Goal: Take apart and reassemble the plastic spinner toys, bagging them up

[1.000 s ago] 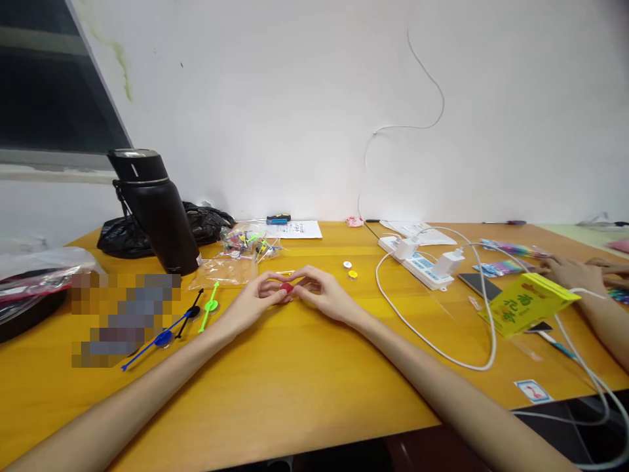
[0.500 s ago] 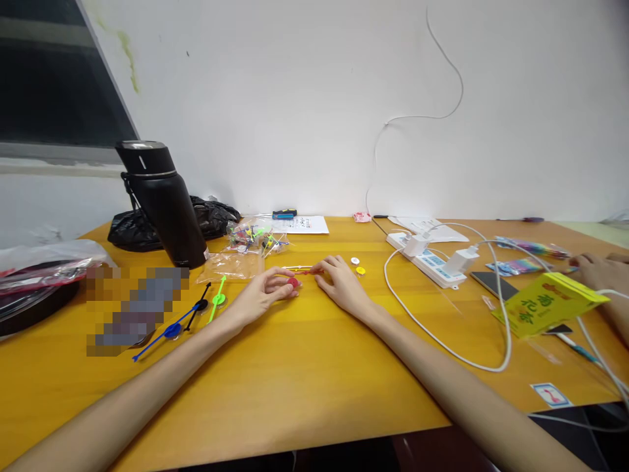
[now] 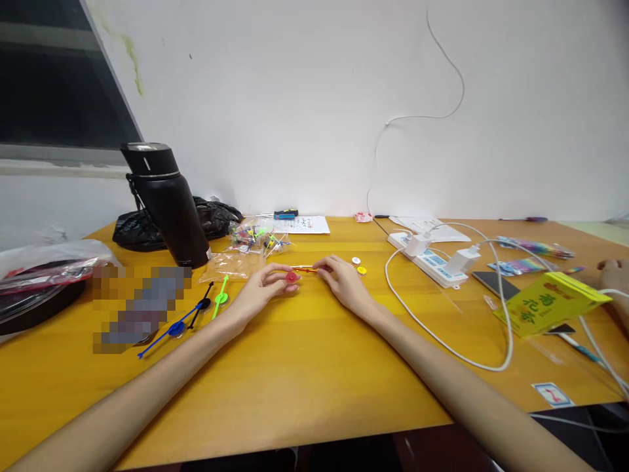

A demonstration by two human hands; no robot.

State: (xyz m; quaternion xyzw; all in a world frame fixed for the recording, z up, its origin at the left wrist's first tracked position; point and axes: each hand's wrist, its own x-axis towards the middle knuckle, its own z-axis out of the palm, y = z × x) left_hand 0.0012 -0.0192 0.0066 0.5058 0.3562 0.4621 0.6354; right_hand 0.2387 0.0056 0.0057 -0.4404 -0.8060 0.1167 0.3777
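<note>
My left hand (image 3: 263, 288) pinches a small red disc (image 3: 291, 277) just above the yellow table (image 3: 304, 367). My right hand (image 3: 343, 283) has its fingertips closed on the end of a thin red-and-yellow stick (image 3: 304, 269) that lies between the two hands. A white disc (image 3: 356, 261) and a yellow disc (image 3: 362, 270) lie just right of my right hand. Left of my left hand lie a green stick with a disc (image 3: 221, 295), a black one (image 3: 201, 305) and a blue one (image 3: 170, 331).
A black flask (image 3: 167, 206) and a black bag (image 3: 142, 229) stand at the back left, with clear bags of coloured parts (image 3: 253, 237) beside them. A white power strip (image 3: 427, 259) with cables, a phone (image 3: 491, 282) and a yellow packet (image 3: 550, 305) lie right. Another person's hand (image 3: 612, 272) rests far right.
My hands have parted: the right one moved off the red disc to the thin stick, while the left kept the disc. The other person's hand drew back to the right.
</note>
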